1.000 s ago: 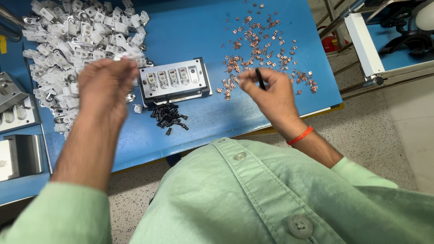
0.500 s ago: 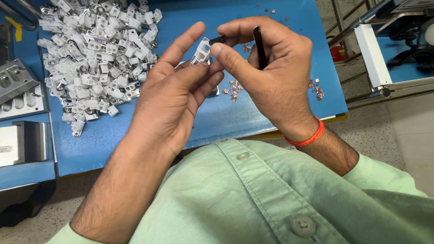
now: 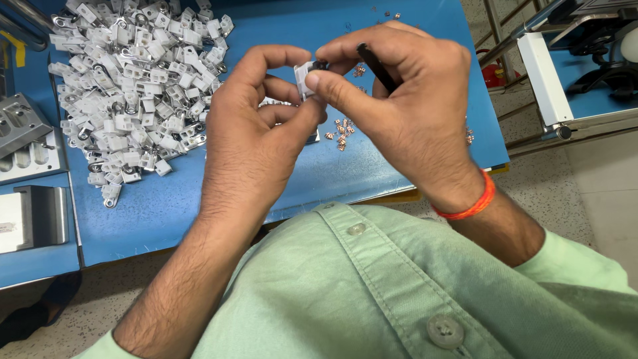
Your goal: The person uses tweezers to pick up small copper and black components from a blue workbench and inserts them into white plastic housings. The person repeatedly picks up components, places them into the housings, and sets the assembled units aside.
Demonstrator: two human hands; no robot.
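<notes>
Both hands are raised together above the blue table (image 3: 399, 166). My left hand (image 3: 256, 139) pinches a small white plastic part (image 3: 304, 81) between thumb and fingers. My right hand (image 3: 405, 106) touches the same part with thumb and forefinger and also grips thin black tweezers (image 3: 375, 63) that stick up between its fingers. An orange band circles the right wrist. A heap of several white plastic and metal parts (image 3: 133, 86) lies on the table to the left. Small copper-coloured pieces (image 3: 342, 129) show under the hands.
Grey metal fixtures (image 3: 23, 143) and a metal block (image 3: 30, 216) sit at the left edge. A white and blue machine frame (image 3: 565, 80) stands at the right, beyond the table edge. My green shirt fills the foreground.
A second ago the hands were apart over the table, left at the white heap, right at the copper pieces. They have since come together, lifted, holding the white part.
</notes>
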